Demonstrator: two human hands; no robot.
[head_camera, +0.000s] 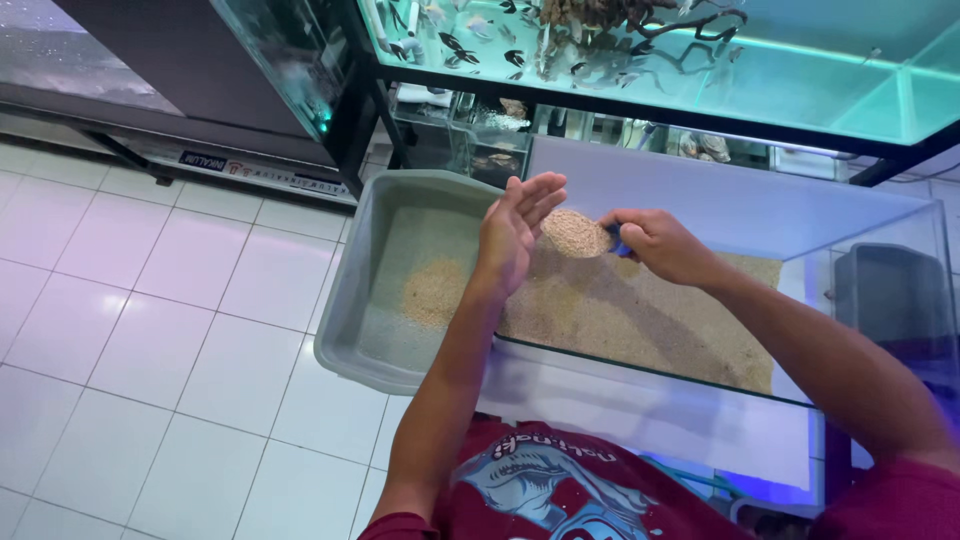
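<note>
My right hand (662, 245) grips a blue scoop (620, 243) heaped with tan sand (574, 232), held over a glass tank (700, 380). My left hand (512, 232) is open, palm upright, fingers straight, right beside the heaped scoop on its left. The tank's bottom is covered with a layer of tan sand (640, 320). To its left, a grey plastic tub (345, 320) on the floor holds a thin layer of sand and a small pile (435, 292).
White floor tiles (140, 330) spread to the left. A lit aquarium with fish and driftwood (640, 40) stands on a black frame (360, 120) behind the tank. Smaller tanks sit beneath it. A dark bin (890, 300) stands at the right.
</note>
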